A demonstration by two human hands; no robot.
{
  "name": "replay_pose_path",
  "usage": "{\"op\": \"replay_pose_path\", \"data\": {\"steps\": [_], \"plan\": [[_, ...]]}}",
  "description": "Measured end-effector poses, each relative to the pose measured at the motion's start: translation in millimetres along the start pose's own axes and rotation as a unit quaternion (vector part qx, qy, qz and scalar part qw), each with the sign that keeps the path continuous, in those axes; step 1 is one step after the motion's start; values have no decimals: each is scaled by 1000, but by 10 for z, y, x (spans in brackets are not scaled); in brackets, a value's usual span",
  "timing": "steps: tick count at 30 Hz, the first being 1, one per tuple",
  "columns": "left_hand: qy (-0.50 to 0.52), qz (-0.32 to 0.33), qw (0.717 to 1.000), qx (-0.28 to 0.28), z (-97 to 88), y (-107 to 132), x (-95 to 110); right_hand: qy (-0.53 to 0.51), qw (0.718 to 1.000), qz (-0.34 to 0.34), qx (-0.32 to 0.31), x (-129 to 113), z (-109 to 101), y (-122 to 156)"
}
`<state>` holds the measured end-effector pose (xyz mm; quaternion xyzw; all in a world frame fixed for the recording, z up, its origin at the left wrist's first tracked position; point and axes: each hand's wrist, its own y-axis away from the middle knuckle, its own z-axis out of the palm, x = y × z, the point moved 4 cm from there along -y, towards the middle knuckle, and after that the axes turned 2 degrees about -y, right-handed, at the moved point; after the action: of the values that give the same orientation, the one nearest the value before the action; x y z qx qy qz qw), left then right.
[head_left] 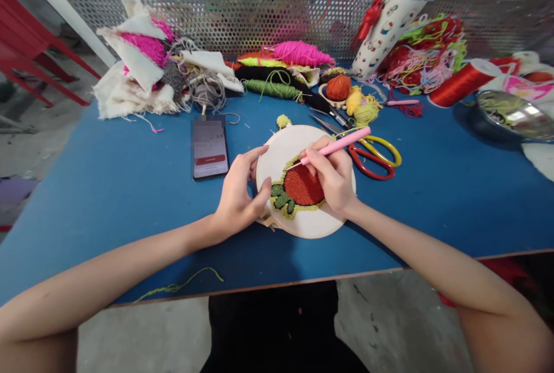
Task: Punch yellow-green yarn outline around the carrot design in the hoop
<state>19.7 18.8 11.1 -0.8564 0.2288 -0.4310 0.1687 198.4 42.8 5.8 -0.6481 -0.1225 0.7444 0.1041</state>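
Note:
My left hand (242,191) grips the left rim of a round embroidery hoop (314,227), thumb on the white cloth and fingers behind the edge. A red round shape with green leaves and a yellow-green border, a yarn motif (303,185), is worked on the cloth. My right hand (331,174) is closed around a pink punch needle (340,145). Its metal tip points down-left at the motif's upper edge; whether it pierces the cloth cannot be made out. Yellow-green yarn runs near the handle's back end. Scissors (374,159) with red and yellow handles lie right of the hoop.
A phone (210,150) lies left of the hoop on the blue table (147,200). Along the back are cloth scraps (134,96), yarn bundles (298,53), a patterned tumbler (387,32), a red thread spool (463,83) and a metal bowl (515,119). A loose green strand (177,287) lies near the front edge.

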Motion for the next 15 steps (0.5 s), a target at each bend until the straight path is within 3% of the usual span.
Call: {"op": "replay_pose_path", "data": {"steps": [5, 9, 12, 15], "plan": [[5, -2, 1000, 0, 6, 0, -7, 18, 1000, -13, -6, 3, -20, -11], [3, 2, 1000, 9, 2, 6, -1, 94, 993, -55, -44, -74, 31, 39], [0, 7, 1000, 17, -4, 11, 16, 171, 973, -130, -88, -152, 119, 94], [-1, 14, 1000, 20, -8, 13, 33, 282, 932, -186, -129, -180, 215, 125]]}}
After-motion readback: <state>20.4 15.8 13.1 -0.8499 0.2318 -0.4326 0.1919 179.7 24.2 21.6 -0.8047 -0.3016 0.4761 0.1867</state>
